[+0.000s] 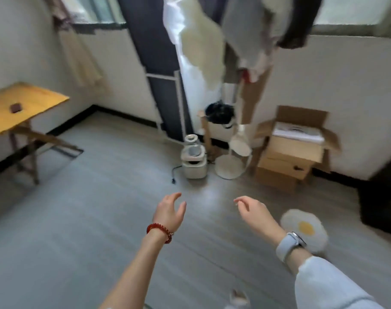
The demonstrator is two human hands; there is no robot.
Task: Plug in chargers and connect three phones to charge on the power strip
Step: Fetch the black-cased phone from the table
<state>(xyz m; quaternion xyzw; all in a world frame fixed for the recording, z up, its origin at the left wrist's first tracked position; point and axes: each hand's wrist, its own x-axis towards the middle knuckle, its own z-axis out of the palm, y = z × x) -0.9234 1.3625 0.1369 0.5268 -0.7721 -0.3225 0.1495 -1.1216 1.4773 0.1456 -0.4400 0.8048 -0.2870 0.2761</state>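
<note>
My left hand (pixel 170 211), with a red bead bracelet on the wrist, is held out over the grey floor, fingers loosely curved and holding nothing. My right hand (pixel 252 210), with a pale watch on the wrist, is also stretched forward with relaxed fingers and nothing in it. No phone, charger or power strip shows in this blurred head view. A black cord with a plug (pixel 174 175) lies on the floor beside a white appliance (pixel 194 160).
A yellow folding table (pixel 36 99) at the left carries a small dark object (pixel 16 107). Hanging clothes (pixel 196 41), a white stand (pixel 229 166), stacked cardboard boxes (pixel 292 150), an egg-shaped mat (pixel 305 230) and dark furniture (pixel 382 197) line the far and right sides.
</note>
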